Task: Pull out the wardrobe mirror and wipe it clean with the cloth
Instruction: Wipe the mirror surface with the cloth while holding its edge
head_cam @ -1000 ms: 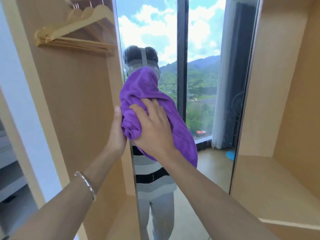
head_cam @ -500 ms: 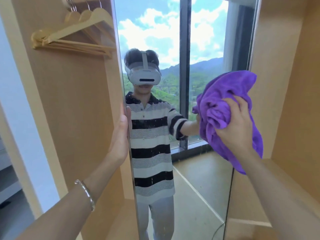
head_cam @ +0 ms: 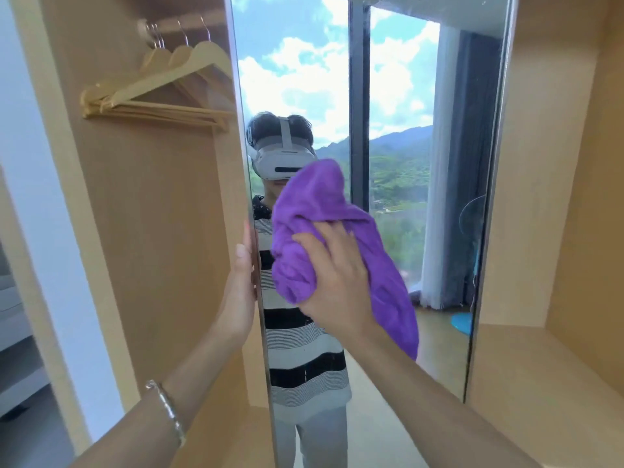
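The tall wardrobe mirror (head_cam: 398, 96) stands pulled out between two wooden compartments and reflects a window, sky and hills. My left hand (head_cam: 241, 285) grips the mirror's left edge at mid height, fingers wrapped round the frame. My right hand (head_cam: 334, 275) presses a bunched purple cloth (head_cam: 317, 211) flat against the glass on the left half of the mirror. The cloth hangs down past my wrist and hides part of the reflection.
Several wooden hangers (head_cam: 162, 89) hang on a rail in the left compartment. The right compartment has a wooden shelf (head_cam: 540, 359) and side walls. A white wall (head_cam: 20, 130) borders the wardrobe on the left.
My right hand swept the cloth from the mirror's left side to its right edge, then back to the left half. My left hand stayed on the mirror's edge.
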Available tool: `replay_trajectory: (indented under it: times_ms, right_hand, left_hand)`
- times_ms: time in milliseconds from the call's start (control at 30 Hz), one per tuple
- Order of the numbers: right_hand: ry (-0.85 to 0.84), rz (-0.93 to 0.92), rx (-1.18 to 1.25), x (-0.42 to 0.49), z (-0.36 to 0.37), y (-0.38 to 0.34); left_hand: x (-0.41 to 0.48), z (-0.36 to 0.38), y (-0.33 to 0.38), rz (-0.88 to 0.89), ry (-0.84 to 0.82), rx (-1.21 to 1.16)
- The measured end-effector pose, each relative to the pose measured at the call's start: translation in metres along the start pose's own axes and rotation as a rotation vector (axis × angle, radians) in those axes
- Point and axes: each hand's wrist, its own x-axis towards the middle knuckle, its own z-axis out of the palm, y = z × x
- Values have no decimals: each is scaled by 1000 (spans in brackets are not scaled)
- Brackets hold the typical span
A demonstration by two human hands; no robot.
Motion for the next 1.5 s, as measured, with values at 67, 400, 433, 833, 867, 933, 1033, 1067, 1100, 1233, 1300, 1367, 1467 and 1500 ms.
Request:
replay_trajectory:
  times_ms: [67,400,433,833,867,933,1033,1067,1100,1233,1300,1367,1467,1500]
  right_hand:
    - [-66,-69,-10,-7,24,-22]
    - [-41,-178,-95,-7,25,-17]
    - [-38,-183,-112,-2,22,-14]
    - [78,-88,-63,151,-24,-5]
    - [90,-99,-59,146,-22,-6]
    - [89,-141,-44,124,-15,-8]
    - [6,-178,-50,77,-3,-10]
    - [-29,-180,-64,60,1,-9]
    - [-59,-182,-80,42,4,-8]
    - [-136,-261,-159,-17,13,1]
    - [-152,-297,-186,-25,15,4]
    - [-132,-327,-177,-13,13,5]
    - [-52,-290,-131,39,5,0]
    - [-18,-259,-118,63,1,-3]
  left_hand:
    - [-3,-1,1,-58,-24,-160]
    - [-4,-7,-6,-56,13,-130]
    - [-3,-9,-5,-47,13,-90]
    - [-1,-13,-7,-36,-17,124]
    - [-1,-12,-6,-38,-16,116]
    - [-1,-9,-5,-22,-9,112]
    - [2,-6,-3,-32,46,74]
    - [4,-4,-1,-27,77,48]
    - [8,-3,3,-15,104,18]
    - [34,-1,24,7,178,-123]
    - [46,-1,33,17,177,-123]
    - [52,-1,34,22,182,-128]
    - [54,0,31,33,164,-110]
    - [54,-1,29,30,162,-94]
